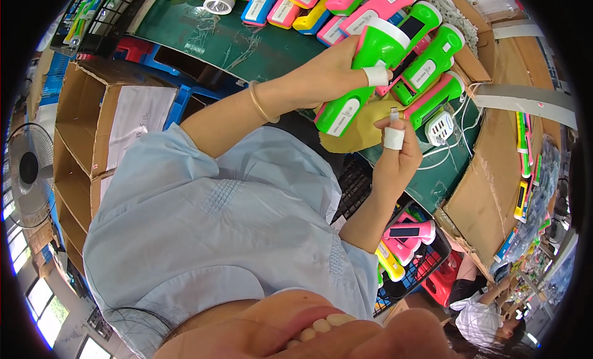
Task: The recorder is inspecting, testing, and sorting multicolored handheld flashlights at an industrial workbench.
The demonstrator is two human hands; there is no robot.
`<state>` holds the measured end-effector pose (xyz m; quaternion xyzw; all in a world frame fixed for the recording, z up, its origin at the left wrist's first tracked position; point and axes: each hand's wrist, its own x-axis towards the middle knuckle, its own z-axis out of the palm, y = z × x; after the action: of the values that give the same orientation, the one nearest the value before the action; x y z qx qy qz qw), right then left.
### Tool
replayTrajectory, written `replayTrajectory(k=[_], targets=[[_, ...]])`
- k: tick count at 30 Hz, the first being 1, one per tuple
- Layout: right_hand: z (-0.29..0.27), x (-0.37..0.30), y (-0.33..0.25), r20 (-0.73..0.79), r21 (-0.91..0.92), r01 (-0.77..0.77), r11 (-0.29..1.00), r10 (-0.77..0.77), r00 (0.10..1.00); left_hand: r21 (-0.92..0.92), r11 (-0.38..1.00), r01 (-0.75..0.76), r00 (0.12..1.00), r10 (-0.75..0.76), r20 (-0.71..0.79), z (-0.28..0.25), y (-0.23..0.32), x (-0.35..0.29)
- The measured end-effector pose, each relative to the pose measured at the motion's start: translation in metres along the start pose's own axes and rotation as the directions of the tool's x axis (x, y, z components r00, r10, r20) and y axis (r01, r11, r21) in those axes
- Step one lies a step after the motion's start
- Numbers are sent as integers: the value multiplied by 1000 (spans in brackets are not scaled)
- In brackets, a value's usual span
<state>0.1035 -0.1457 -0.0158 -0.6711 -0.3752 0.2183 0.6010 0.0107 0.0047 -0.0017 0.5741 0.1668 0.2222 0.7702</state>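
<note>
My left hand [330, 75] is wrapped round a green flashlight [382, 43] with a white rim and a pink edge, its lens end pointing up and to the right. White tape covers a finger of that hand. Just to the right, my right hand [396, 164] pinches a small USB plug [394, 114] upright between taped finger and thumb. The plug is apart from the flashlight. Beyond both hands, several green flashlights [426, 69] lie side by side on the table.
Several pink, blue and yellow flashlights [309, 7] line the green table [204, 44]. A white multi-port charger [440, 127] with cables sits at the right, beside a cardboard sheet [494, 180]. Below it stands a black crate [426, 260] of flashlights. Cardboard shelving [83, 124] is at left; a person [482, 319] works lower right.
</note>
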Motion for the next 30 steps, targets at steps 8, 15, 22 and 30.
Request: replayTrajectory(k=[8, 15, 22, 30], targets=[[-6, 23, -37, 74, 63, 93, 994, -98, 992, 427, 888, -173, 981, 119, 151, -3, 15, -2], [2, 30, -45, 48, -253, 96, 963, -87, 995, 549, 831, -91, 996, 72, 56, 3, 9, -4], [12, 31, -42, 29, -514, 156, 843, -165, 986, 709, 694, -123, 974, 222, -48, 17, 1, -4], [3, 2, -24, -152, -378, 72, 923, -138, 979, 744, 596, -303, 909, 415, 38, 16, -3, -3]])
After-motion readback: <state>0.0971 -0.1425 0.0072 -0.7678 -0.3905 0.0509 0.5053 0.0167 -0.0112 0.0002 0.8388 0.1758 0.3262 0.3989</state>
